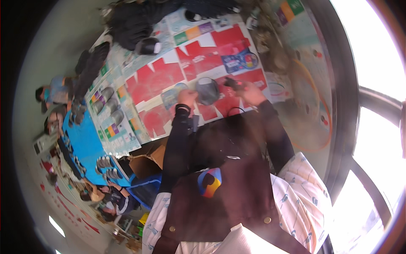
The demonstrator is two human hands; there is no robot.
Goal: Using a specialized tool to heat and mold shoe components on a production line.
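Observation:
My left hand [186,98] grips the left edge of a grey, rounded shoe-like part [207,90] and holds it just above the table. On the other side, my right hand [252,94] is closed around a small dark tool [233,82], its tip close to the grey part. A thin black cord [235,110] loops down from that tool. Both arms wear black sleeves, and a dark brown apron [237,186] fills the lower middle of the view. What the grey part is exactly stays unclear.
Red and white printed sheets [160,76] cover the work table. Rows of grey parts [108,106] line its left side, dark ones [91,67] farther back. Other people sit at a blue table [86,142]. A cardboard box [148,161] and an orange hoop [315,106] lie nearby.

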